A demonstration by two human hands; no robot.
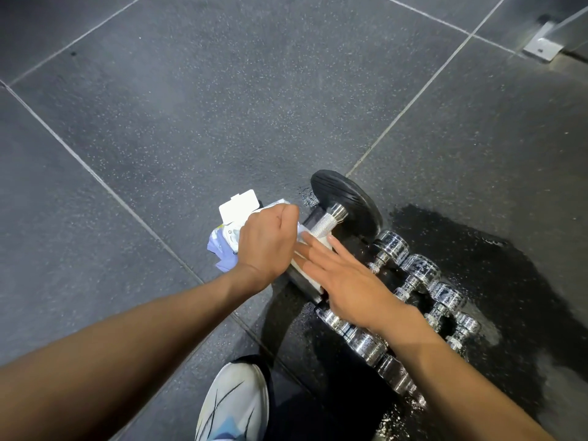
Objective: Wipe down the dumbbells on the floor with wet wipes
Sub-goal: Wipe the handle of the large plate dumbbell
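A large dumbbell [346, 202] with black plates and a knurled silver handle lies on the dark floor. A white wet wipe [307, 270] is draped over its near end. My left hand [267, 243] is curled above the wipe's upper edge and seems to pinch it. With straight fingers, my right hand [343, 278] presses flat on the wipe. A row of several small chrome dumbbells [413, 268] lies just right of the big one. The wet wipes pack [235, 218], its white lid flipped up, sits behind my left hand.
Dark speckled floor tiles [191, 122] with pale seams spread all around. My white shoe [235, 405] stands at the bottom middle. A metal bracket [541, 46] is fixed at the far right corner. The floor under the chrome dumbbells looks wet and glossy.
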